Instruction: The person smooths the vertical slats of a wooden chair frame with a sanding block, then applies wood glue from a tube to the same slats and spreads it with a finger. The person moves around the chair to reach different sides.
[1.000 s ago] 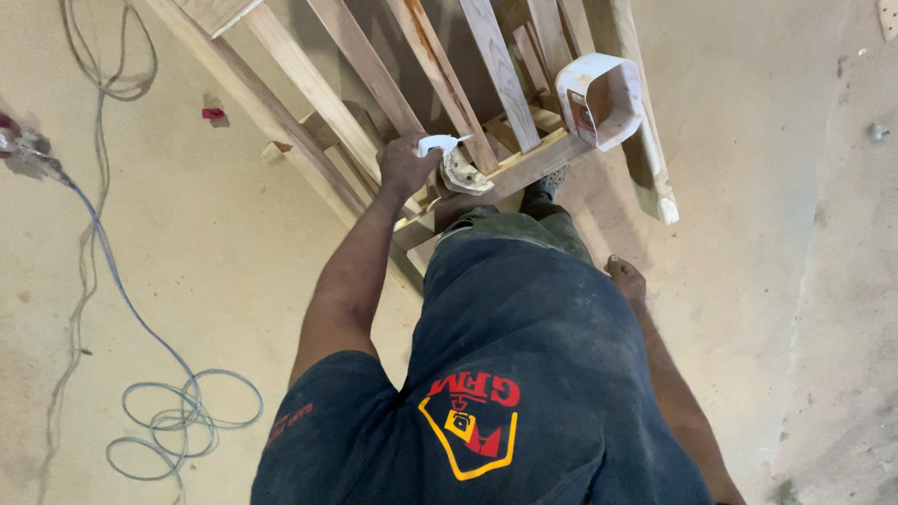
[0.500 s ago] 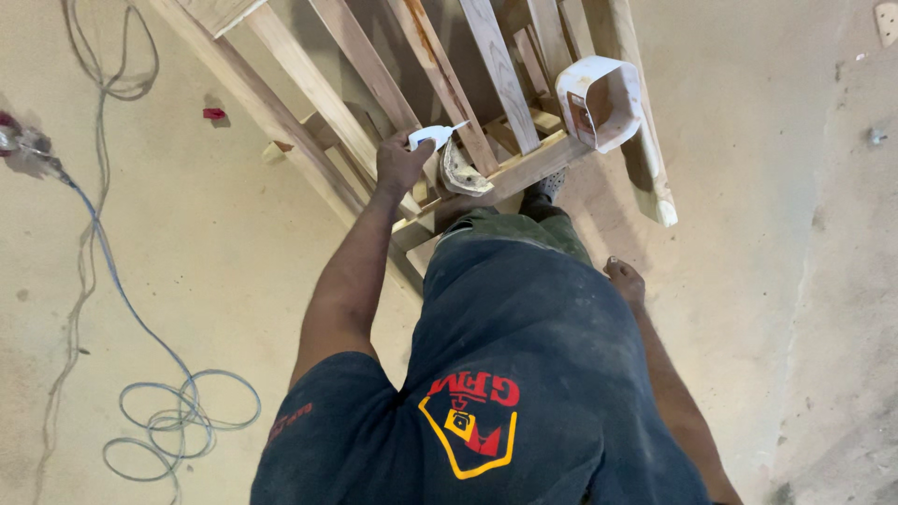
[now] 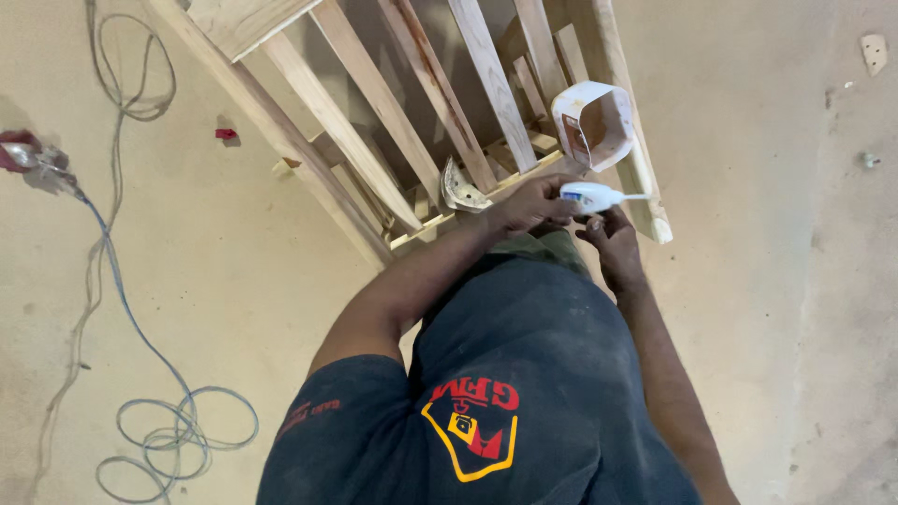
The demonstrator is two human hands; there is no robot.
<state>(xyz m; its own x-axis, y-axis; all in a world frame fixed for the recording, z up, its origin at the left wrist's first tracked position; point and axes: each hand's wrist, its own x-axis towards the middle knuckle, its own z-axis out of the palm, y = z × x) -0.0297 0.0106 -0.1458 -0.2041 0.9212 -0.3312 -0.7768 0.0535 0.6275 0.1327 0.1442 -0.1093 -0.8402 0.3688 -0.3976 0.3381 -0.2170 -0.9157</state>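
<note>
Head view: we look straight down over our own dark shirt at a wooden frame [image 3: 393,122] of slats lying on the concrete floor [image 3: 776,281]. Our left hand [image 3: 528,206] reaches across to the near edge of the frame, its fingers curled shut around the body of a small white tube [image 3: 591,196], which lies level with its thin nozzle pointing toward the right edge of the frame. Our right hand [image 3: 608,238] sits just below the tube, fingers bent and loosely together, the fingertips touching the underside of the tube near the left hand; we cannot tell whether it truly grips the tube or only steadies it.

Just above the tube, a white open-topped container [image 3: 594,122] with a brown inside rests tilted on the slats near the frame's right rail. To the left of the left hand, a folded piece of sandpaper [image 3: 460,187] lies on the frame's lower crosspiece, near the hand but apart from it.

On the floor beyond the left side of the frame, a pale blue cable [image 3: 140,374] runs down from a plug [image 3: 33,159] near the left edge of the view and ends in loose coils at the bottom left corner. A small red scrap [image 3: 225,134] lies on the floor just beside the frame's left rail.
</note>
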